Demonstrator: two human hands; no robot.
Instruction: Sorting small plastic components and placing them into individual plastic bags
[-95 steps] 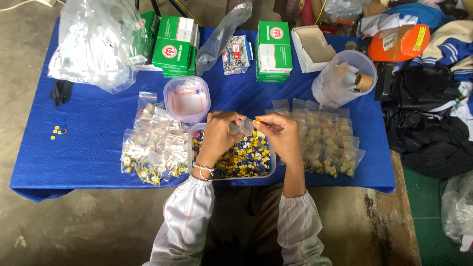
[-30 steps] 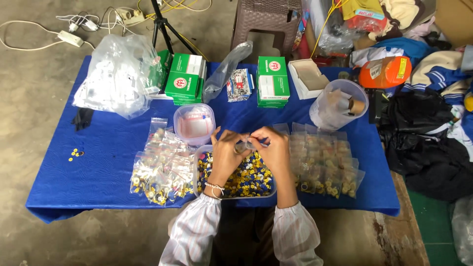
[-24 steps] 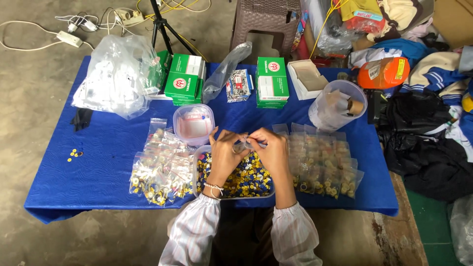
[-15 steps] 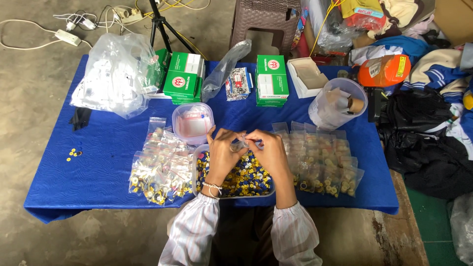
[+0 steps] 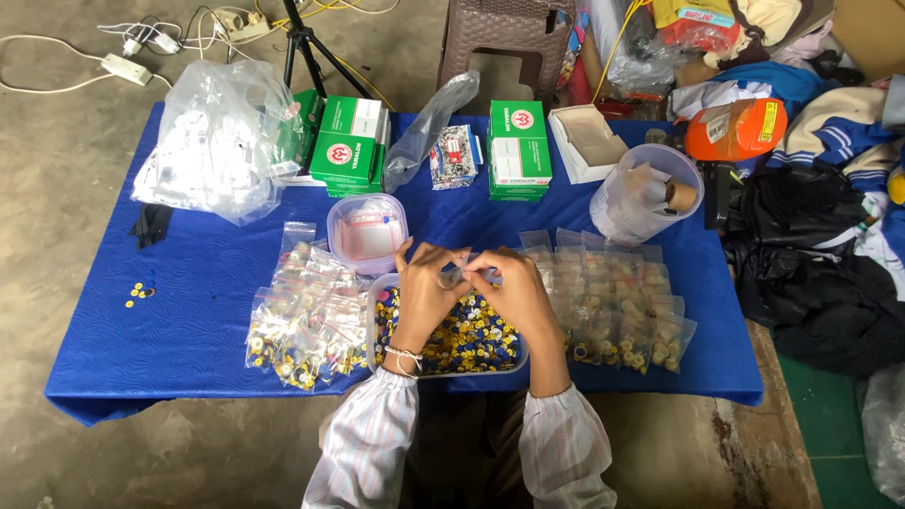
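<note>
Hands meet above the middle of the blue table [image 5: 189,311], close to its near edge. The left hand [image 5: 424,287] and the right hand [image 5: 509,287] each pinch one end of a single small clear bag [image 5: 454,275], fingertips closed on its top edge, so the bag hangs stretched between them. Both wrists come up from the near edge in striped sleeves, forearms angled inward; a bracelet circles the left wrist.

Directly under the hands sits one clear tray [image 5: 377,292] heaped with small yellow and blue caps [image 5: 467,339]; their count cannot be told. At the tray's far left corner stands one round tub [image 5: 368,231] holding flat empty bags. Left of the tray lies one loose heap of filled bags [image 5: 306,316]; right of it, filled bags lie in neat rows [image 5: 613,302], too many and too overlapped to count.

Along the far edge stand three stacks of green boxes [image 5: 351,141], two touching at the left and one [image 5: 518,149] apart toward the middle, plus one open white box [image 5: 586,141]. One large clear jar [image 5: 646,193] stands near the far right corner, and one big crumpled plastic sack [image 5: 217,141] lies at the far left. A few stray caps [image 5: 138,294] lie near the left edge.
</note>
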